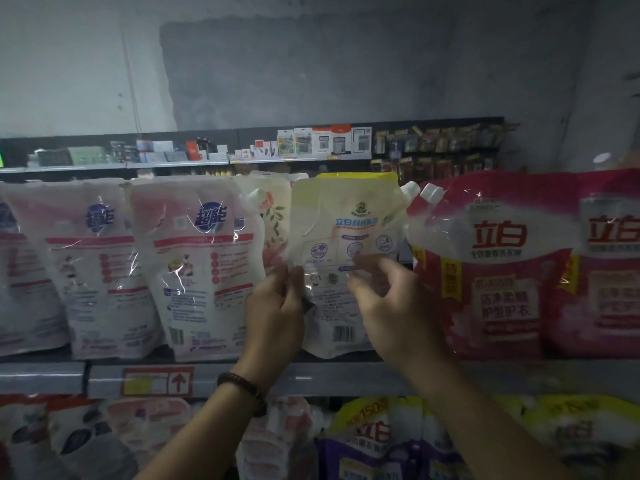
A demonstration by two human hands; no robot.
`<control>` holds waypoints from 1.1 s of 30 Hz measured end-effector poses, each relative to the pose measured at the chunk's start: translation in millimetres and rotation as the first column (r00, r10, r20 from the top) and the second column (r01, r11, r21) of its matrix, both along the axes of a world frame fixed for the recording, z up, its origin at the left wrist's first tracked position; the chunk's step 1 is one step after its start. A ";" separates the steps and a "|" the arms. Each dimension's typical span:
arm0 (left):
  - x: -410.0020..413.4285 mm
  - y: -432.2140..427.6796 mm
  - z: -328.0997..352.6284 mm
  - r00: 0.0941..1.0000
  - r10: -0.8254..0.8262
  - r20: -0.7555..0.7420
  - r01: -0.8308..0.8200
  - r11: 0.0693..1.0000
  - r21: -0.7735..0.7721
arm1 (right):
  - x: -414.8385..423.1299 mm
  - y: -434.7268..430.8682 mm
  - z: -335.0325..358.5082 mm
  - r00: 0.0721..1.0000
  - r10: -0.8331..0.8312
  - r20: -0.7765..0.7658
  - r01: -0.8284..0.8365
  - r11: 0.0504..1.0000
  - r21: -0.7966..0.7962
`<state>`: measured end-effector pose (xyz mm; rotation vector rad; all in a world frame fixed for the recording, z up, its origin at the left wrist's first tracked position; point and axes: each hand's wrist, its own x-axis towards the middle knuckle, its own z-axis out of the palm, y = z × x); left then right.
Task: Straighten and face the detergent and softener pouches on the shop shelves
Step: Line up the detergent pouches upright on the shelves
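a grey shelf carries upright pouches side by side.

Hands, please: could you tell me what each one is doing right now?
Left hand: grips the left edge of the yellow-topped pouch.
Right hand: pinches the front of the same pouch.

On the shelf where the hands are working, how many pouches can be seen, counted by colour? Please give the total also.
White-and-pink pouches: 3 (one cut off at the left edge)
Floral pouch: 1
Yellow-topped pouch: 1
Red pouches: 2
Total: 7
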<state>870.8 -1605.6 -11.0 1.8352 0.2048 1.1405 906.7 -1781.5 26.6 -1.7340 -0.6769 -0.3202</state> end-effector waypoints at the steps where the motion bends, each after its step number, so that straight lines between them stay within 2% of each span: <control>1: 0.9 1.3 1.0 1.000 0.007 -0.005 -0.007 1.000 0.018 | -0.2 1.7 0.1 1.000 -0.009 -0.002 0.009 1.000 -0.015; 7: 4.0 1.0 12.7 0.998 0.064 -0.010 -0.063 0.993 0.096 | -3.2 6.0 3.4 1.000 -0.025 0.012 0.025 0.999 -0.045; 15: 5.7 -15.8 15.1 0.992 0.019 0.128 -0.049 0.970 0.237 | -6.4 21.2 23.5 0.980 -0.155 0.128 0.157 0.988 -0.010; 23: -2.2 -38.7 16.4 0.981 0.016 0.192 -0.074 0.951 0.299 | -9.5 27.5 49.2 0.970 -0.207 0.127 0.222 0.968 -0.120; 28: -4.2 -49.5 12.3 0.974 0.017 0.226 -0.084 0.954 0.289 | -11.0 29.4 63.3 0.927 -0.287 0.244 0.342 0.912 -0.227; 33: -7.3 -56.1 13.7 0.965 0.020 0.260 -0.116 0.926 0.359 | -11.1 30.4 65.4 0.886 -0.332 0.324 0.407 0.892 -0.195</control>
